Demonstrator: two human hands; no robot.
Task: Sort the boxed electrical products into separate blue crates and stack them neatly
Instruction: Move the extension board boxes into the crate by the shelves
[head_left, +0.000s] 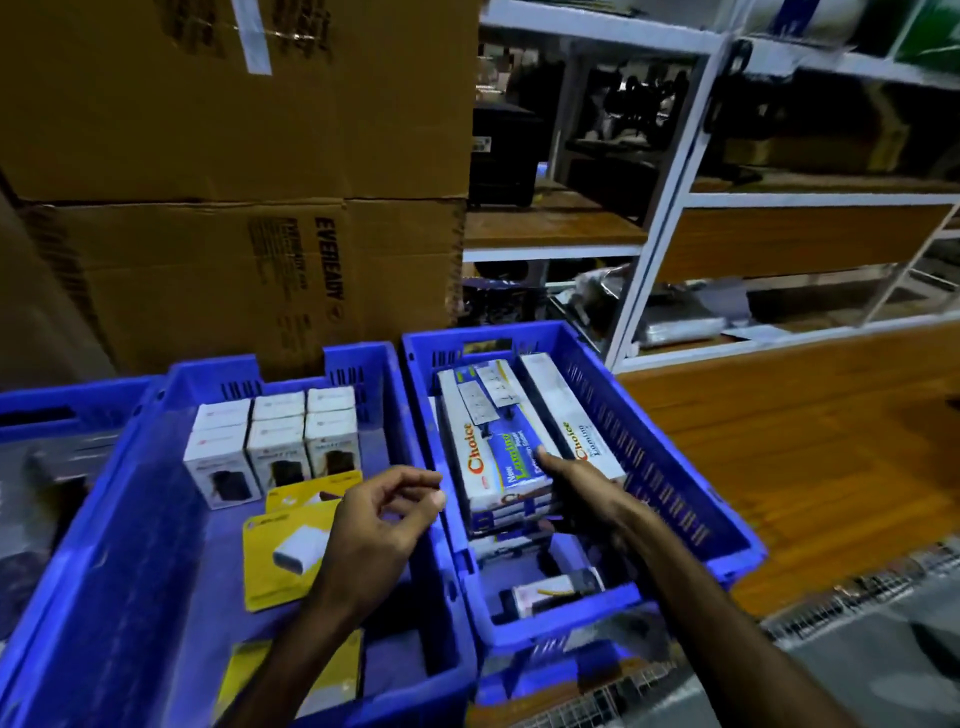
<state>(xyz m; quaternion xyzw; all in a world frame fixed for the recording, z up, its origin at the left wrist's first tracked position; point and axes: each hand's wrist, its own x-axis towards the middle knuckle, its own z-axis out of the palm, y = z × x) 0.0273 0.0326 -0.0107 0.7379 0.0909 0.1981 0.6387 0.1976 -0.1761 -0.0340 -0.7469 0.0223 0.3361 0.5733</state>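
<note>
Two blue crates stand side by side. The right crate holds a stack of long white "Choice" boxes and a second stack beside it. My right hand grips the near right side of the top Choice box, thumb on its face. My left hand hovers over the wall between the crates, its fingers loosely curled and holding nothing. The left crate holds several small white boxes in rows at the back and yellow packs nearer me.
Large brown cartons are stacked behind the crates. A third blue crate sits at far left. White metal shelving with wooden boards stands to the right. A small loose item lies at the near end of the right crate.
</note>
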